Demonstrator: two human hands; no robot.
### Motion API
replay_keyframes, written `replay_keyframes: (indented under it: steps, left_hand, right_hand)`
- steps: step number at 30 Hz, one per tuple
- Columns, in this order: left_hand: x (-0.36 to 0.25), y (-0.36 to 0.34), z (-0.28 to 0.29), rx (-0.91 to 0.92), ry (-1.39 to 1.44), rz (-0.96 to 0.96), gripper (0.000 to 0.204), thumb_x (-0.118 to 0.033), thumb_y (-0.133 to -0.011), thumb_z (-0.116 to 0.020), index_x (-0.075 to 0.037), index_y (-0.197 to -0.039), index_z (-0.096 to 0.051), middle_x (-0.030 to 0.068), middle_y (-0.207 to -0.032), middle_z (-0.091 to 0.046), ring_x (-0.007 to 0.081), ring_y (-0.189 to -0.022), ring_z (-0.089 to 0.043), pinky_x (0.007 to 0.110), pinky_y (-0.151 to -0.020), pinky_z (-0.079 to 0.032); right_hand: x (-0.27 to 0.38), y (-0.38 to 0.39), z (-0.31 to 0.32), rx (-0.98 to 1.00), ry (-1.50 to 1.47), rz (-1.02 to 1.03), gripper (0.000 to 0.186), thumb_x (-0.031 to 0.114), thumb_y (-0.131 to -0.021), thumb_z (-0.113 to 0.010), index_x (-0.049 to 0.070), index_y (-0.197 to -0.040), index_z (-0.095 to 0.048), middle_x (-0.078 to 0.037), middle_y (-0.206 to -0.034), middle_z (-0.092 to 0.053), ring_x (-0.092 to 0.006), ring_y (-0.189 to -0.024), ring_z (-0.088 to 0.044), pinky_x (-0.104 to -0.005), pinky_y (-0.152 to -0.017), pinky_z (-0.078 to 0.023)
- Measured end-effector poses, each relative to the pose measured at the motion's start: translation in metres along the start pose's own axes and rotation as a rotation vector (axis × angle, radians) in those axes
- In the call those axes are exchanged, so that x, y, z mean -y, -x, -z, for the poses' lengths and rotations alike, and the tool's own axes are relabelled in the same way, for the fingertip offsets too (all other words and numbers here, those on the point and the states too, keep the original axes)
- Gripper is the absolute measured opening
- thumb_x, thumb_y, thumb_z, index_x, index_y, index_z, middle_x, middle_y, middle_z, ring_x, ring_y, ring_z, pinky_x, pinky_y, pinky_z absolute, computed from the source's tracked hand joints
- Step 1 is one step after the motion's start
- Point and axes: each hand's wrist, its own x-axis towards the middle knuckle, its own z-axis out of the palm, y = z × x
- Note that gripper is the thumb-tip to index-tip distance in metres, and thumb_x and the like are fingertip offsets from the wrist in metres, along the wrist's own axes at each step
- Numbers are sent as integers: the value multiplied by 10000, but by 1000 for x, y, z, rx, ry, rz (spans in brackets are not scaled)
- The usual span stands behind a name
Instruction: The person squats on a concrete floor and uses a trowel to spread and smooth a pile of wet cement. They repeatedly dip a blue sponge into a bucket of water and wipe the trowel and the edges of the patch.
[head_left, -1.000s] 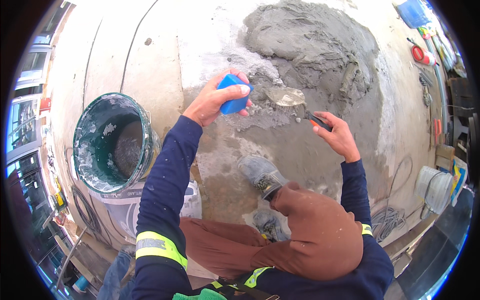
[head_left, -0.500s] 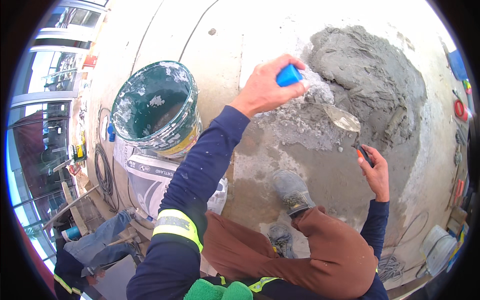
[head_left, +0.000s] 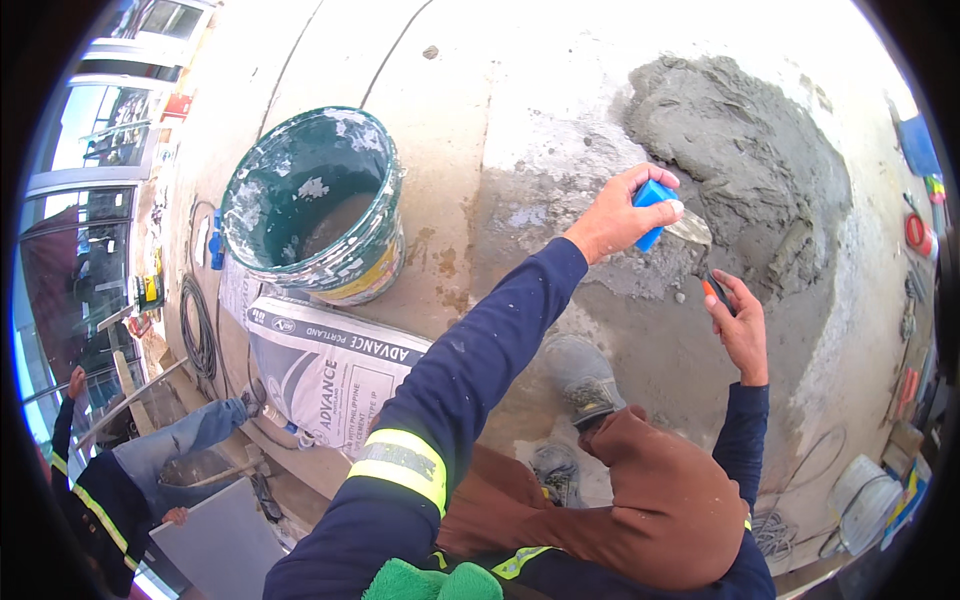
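My left hand (head_left: 612,222) is closed around a small blue block-shaped object (head_left: 652,213). It is held over the trowel blade (head_left: 690,229) and hides part of it; whether the two touch I cannot tell. My right hand (head_left: 743,335) grips the trowel by its orange and black handle (head_left: 722,294). The blade lies at the near-left edge of a heap of wet grey mortar (head_left: 730,140). A boot (head_left: 583,380) of mine stands on the mortar-smeared floor just nearer than the trowel.
To the left stands a green, mortar-splashed bucket (head_left: 310,200) beside a cement sack (head_left: 335,370). A coiled cable (head_left: 198,335) lies farther left. At the lower left is another person (head_left: 110,490) with a grey board (head_left: 222,540). A whitish bucket (head_left: 866,490) and tools line the right edge.
My left hand has moved right and nearer with the blue object, from beside the mortar to over the trowel blade. My right hand and the trowel have barely shifted.
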Motion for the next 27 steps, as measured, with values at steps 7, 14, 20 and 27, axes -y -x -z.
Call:
replay_keyframes:
  steps: [7,14,20,27]
  left_hand:
    - [36,-28,-46,-347,-324,-215,398,-208,-930,-786,-72,-1282,-660,94,-1133,-734,187,-1037,-686,365,-931,-562]
    - [29,-33,-46,-408,-318,-283,324,-252,-990,-778,-68,-1232,-666,91,-1073,-735,183,-960,-685,372,-869,-569]
    - [17,-44,-42,-358,-221,-218,310,-329,-1021,-768,-70,-1172,-689,38,-1007,-728,144,-899,-663,349,-813,-568]
    - [17,-43,-27,-253,-187,-258,389,-405,-1037,-757,-86,-1248,-682,30,-1100,-698,99,-986,-626,306,-888,-537]
  right_hand:
    - [20,-54,0,59,66,41,466,320,-1051,-685,36,-1419,-660,9,-803,-631,-73,-652,-539,-272,-598,-460]
    - [66,-148,-19,162,117,59,435,312,-1055,-669,20,-1377,-662,-29,-861,-700,-101,-705,-628,-298,-593,-497]
    - [54,-257,-40,127,324,340,417,363,-1042,-654,12,-1255,-719,-148,-1001,-764,-284,-894,-734,-392,-786,-569]
    - [25,-252,-44,222,514,538,399,380,-1069,-592,38,-1236,-712,-230,-1168,-761,-417,-1073,-732,-484,-925,-562]
